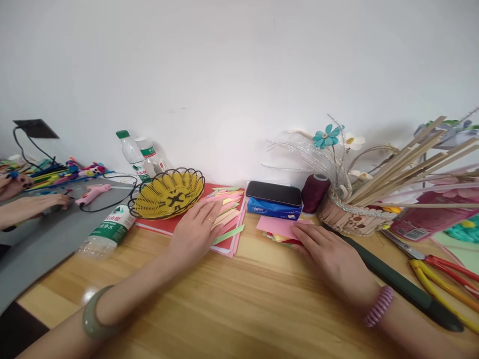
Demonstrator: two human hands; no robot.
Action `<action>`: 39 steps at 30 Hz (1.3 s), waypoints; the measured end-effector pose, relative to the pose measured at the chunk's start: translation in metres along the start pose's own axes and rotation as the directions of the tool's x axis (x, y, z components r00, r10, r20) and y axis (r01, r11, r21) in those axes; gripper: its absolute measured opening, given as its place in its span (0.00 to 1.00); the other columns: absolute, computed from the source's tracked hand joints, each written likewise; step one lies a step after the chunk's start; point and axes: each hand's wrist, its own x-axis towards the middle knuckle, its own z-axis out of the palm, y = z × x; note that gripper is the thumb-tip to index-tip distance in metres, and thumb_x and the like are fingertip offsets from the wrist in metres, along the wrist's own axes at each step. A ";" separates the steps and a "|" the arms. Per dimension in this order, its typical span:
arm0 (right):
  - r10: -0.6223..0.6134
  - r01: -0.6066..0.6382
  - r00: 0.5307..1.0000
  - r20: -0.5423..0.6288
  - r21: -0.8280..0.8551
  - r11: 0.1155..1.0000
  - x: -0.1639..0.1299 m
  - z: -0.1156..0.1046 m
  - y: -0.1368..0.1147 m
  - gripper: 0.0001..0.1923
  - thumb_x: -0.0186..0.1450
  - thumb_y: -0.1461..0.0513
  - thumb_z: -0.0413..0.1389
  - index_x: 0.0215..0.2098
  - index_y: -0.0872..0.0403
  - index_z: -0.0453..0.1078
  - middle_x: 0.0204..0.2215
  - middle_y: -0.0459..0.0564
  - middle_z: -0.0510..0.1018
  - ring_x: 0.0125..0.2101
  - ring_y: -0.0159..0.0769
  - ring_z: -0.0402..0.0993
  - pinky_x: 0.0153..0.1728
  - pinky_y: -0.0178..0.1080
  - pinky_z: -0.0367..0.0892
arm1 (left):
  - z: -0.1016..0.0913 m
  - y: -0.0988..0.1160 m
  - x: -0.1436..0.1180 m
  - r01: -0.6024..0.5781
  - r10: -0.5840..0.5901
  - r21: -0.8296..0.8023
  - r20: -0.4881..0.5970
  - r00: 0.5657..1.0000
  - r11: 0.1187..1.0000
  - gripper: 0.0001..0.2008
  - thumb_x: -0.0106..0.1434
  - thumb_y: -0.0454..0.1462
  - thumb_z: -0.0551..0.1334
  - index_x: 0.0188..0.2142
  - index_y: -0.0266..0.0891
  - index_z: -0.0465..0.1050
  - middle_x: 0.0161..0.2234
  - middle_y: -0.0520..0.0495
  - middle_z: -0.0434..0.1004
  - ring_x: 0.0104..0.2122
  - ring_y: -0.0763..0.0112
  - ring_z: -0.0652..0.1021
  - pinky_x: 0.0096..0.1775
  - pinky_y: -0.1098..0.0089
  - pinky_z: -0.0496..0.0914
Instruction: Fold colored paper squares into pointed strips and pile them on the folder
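Both hands lie open and flat, my left hand pinning the cut paper strips beside the yellow basket, my right hand steadying the pink paper stack on the tabletop.

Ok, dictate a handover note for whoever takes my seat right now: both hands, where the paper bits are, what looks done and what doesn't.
Left hand: flat and open on the coloured paper strips piled on the red folder, beside the yellow wire basket.
Right hand: flat and open, fingertips on the pink paper stack in front of the blue tissue pack with the phone on top.
Done: strips are cut and piled.
Left: neither hand has picked anything up; scissors lie untouched at right.
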 end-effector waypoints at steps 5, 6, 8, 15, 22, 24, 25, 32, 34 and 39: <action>0.008 -0.008 0.998 0.062 -0.013 1.000 -0.004 0.003 0.013 0.17 0.64 0.68 0.42 0.44 0.56 0.70 0.39 0.53 0.77 0.39 0.38 0.73 0.37 0.40 0.69 | 0.000 0.020 -0.007 -0.290 0.261 -0.182 -0.166 0.951 0.940 0.08 0.63 0.30 0.55 0.41 0.35 0.70 0.37 0.46 0.76 0.41 0.66 0.73 0.43 0.66 0.70; 0.035 -0.033 0.997 0.062 -0.022 0.999 -0.004 0.003 0.017 0.17 0.64 0.67 0.42 0.44 0.56 0.70 0.39 0.53 0.77 0.37 0.38 0.74 0.34 0.39 0.69 | 0.002 0.025 -0.006 -0.332 0.303 -0.191 -0.165 0.939 0.924 0.07 0.63 0.30 0.55 0.40 0.34 0.70 0.35 0.46 0.77 0.39 0.67 0.73 0.41 0.67 0.70; 0.095 -0.093 0.994 0.057 -0.037 0.995 -0.002 0.002 0.024 0.17 0.65 0.65 0.42 0.44 0.55 0.70 0.39 0.54 0.77 0.36 0.39 0.74 0.32 0.40 0.69 | 0.008 0.036 -0.003 -0.384 0.362 -0.195 -0.143 0.921 0.902 0.07 0.64 0.30 0.55 0.39 0.34 0.70 0.34 0.47 0.76 0.38 0.70 0.73 0.39 0.70 0.70; 0.110 -0.122 0.987 0.118 0.104 0.987 0.009 0.003 0.028 0.20 0.65 0.52 0.46 0.49 0.54 0.68 0.47 0.54 0.73 0.47 0.43 0.69 0.45 0.46 0.66 | 0.038 0.068 0.032 -0.368 0.362 -0.168 -0.070 0.930 0.914 0.08 0.66 0.35 0.53 0.37 0.34 0.70 0.30 0.47 0.73 0.33 0.68 0.72 0.32 0.71 0.67; 0.237 -0.308 0.935 0.265 0.275 0.911 0.015 0.006 0.034 0.16 0.66 0.54 0.46 0.45 0.50 0.70 0.42 0.50 0.76 0.42 0.39 0.72 0.42 0.44 0.67 | 0.047 0.074 0.053 -0.292 0.286 -0.169 -0.063 0.956 0.941 0.10 0.66 0.37 0.53 0.39 0.34 0.70 0.30 0.47 0.75 0.34 0.66 0.71 0.33 0.69 0.67; 0.276 -0.380 0.903 0.329 0.314 0.870 0.019 0.006 0.038 0.14 0.66 0.55 0.48 0.45 0.52 0.68 0.42 0.50 0.74 0.39 0.36 0.72 0.40 0.43 0.68 | 0.047 0.075 0.052 -0.279 0.269 -0.174 -0.076 0.960 0.945 0.12 0.67 0.39 0.52 0.41 0.34 0.70 0.32 0.46 0.76 0.34 0.66 0.71 0.34 0.68 0.67; 0.297 -0.417 0.885 0.359 0.324 0.849 0.021 0.006 0.039 0.14 0.66 0.55 0.49 0.45 0.53 0.67 0.43 0.50 0.73 0.39 0.35 0.71 0.39 0.43 0.68 | 0.046 0.076 0.051 -0.271 0.260 -0.176 -0.080 0.962 0.946 0.12 0.67 0.39 0.52 0.42 0.33 0.69 0.33 0.45 0.76 0.35 0.66 0.71 0.35 0.68 0.67; 0.406 -0.573 0.794 0.452 0.335 0.748 0.025 0.008 0.040 0.15 0.65 0.56 0.51 0.47 0.54 0.65 0.46 0.50 0.69 0.41 0.39 0.69 0.40 0.45 0.67 | 0.052 0.081 0.057 -0.285 0.285 -0.196 -0.029 0.958 0.938 0.12 0.67 0.39 0.52 0.36 0.35 0.71 0.31 0.46 0.76 0.35 0.66 0.71 0.34 0.68 0.66; 0.397 -0.579 0.791 0.465 0.362 0.730 0.024 0.008 0.040 0.16 0.64 0.56 0.51 0.47 0.55 0.65 0.46 0.50 0.69 0.42 0.40 0.69 0.40 0.45 0.67 | 0.053 0.081 0.060 -0.297 0.303 -0.205 -0.003 0.953 0.932 0.11 0.66 0.38 0.54 0.32 0.36 0.72 0.28 0.48 0.76 0.34 0.67 0.71 0.33 0.69 0.65; 0.335 -0.553 0.812 0.478 0.445 0.704 0.022 0.009 0.043 0.17 0.64 0.55 0.52 0.47 0.56 0.65 0.46 0.49 0.69 0.42 0.42 0.69 0.40 0.46 0.67 | 0.051 0.078 0.066 -0.239 0.250 -0.232 0.021 0.968 0.943 0.09 0.64 0.41 0.58 0.32 0.39 0.73 0.29 0.51 0.76 0.34 0.69 0.71 0.32 0.71 0.65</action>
